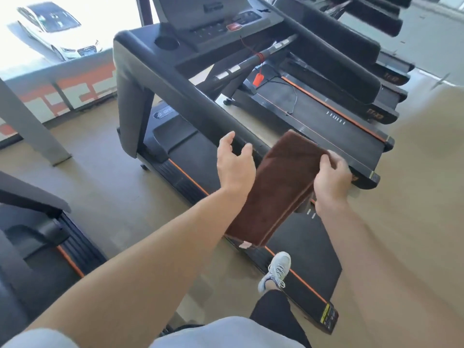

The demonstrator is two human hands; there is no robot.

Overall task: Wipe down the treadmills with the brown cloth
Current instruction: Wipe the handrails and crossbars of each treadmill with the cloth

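We stood at the rear of the nearest treadmill (185, 101), one white shoe (276, 271) beside its deck's orange-striped edge. Our right hand (331, 179) pinched the folded brown cloth (278, 189) at its upper edge, thumb over the top and fingers curled behind, so the cloth hung in the air just below the end of the treadmill's side handrail (200, 106), touching no surface that we could make out. Our left hand (234, 164) hovered with fingers loosely spread and holding nothing, just beside that rail's end. We judged the wiping stroke not yet begun on this rail; the next move called for laying the cloth flat on the rail's end and drawing it along toward the console (208, 23). We counted one cloth, two hands, and at least three treadmills; further ones at the upper right were too blurred to count.
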